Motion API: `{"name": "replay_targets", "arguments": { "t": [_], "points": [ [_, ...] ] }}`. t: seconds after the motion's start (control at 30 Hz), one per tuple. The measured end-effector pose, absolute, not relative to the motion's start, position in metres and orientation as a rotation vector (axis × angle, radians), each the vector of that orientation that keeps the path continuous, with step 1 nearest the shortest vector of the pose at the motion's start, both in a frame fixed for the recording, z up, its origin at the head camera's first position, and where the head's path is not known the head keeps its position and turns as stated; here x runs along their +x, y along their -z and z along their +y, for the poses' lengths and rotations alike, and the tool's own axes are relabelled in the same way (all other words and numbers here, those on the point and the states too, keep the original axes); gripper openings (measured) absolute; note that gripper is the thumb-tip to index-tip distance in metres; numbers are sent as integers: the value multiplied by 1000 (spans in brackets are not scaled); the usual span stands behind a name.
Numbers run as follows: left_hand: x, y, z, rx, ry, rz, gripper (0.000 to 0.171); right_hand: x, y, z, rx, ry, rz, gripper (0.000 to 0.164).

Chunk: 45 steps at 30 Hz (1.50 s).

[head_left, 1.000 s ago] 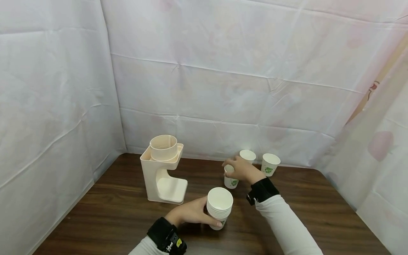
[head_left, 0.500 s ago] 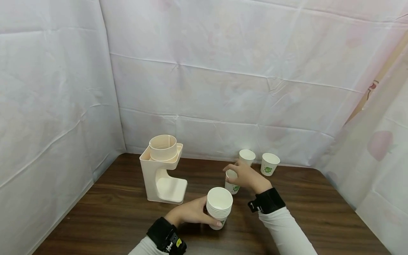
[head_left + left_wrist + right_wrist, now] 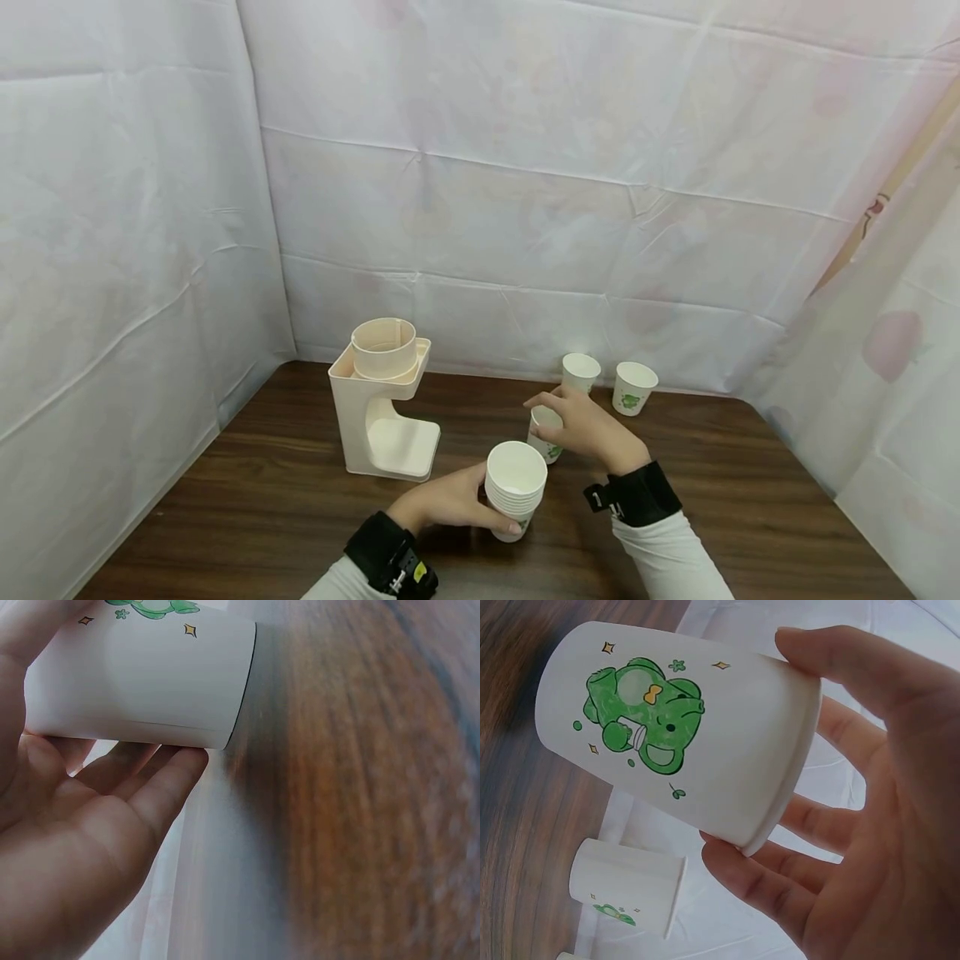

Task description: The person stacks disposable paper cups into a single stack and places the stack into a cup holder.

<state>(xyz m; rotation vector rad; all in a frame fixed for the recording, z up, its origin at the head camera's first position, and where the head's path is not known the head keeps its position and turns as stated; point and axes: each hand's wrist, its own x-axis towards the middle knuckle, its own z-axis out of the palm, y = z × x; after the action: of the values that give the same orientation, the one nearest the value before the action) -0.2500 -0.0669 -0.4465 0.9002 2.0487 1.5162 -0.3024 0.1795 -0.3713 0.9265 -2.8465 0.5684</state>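
Observation:
Near the table's front, my left hand (image 3: pixel 450 502) grips a stack of white paper cups (image 3: pixel 516 477), its thumb and fingers around the lower part. In the left wrist view, a cup wall (image 3: pixel 150 682) with a green print lies against the fingers. My right hand (image 3: pixel 592 427) pinches a single paper cup (image 3: pixel 542 447) by its rim, just behind the stack. The right wrist view shows this cup (image 3: pixel 735 727) with a green cartoon animal, thumb and fingertips at the rim. Whether its base touches the table I cannot tell.
Two more paper cups, a left one (image 3: pixel 581 369) and a right one (image 3: pixel 635 387), stand at the table's back, beyond my right hand. A cream cup-dispenser-like stand (image 3: pixel 356 417) with a round tube (image 3: pixel 384 360) on top is left. White cloth (image 3: pixel 480 208) hangs behind.
My right hand has drawn the single cup a little nearer to me, towards the stack, with the forearm shifting right. The left hand and its stack have stayed put.

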Motion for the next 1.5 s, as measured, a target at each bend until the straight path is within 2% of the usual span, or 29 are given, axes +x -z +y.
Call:
{"name": "replay_targets", "arguments": {
  "t": [0.43,1.1,1.5],
  "points": [
    [-251,450,-67,928,-1504,2023,72,-288,364,182,970,-586,-2747,35],
    [-251,449,-68,914,-1508,2050,70,-236,312,193,1087,-539,-2344,44],
    [-251,445,-68,945,-1497,2026,67,-214,302,187,1143,-559,-2295,49]
  ]
}}
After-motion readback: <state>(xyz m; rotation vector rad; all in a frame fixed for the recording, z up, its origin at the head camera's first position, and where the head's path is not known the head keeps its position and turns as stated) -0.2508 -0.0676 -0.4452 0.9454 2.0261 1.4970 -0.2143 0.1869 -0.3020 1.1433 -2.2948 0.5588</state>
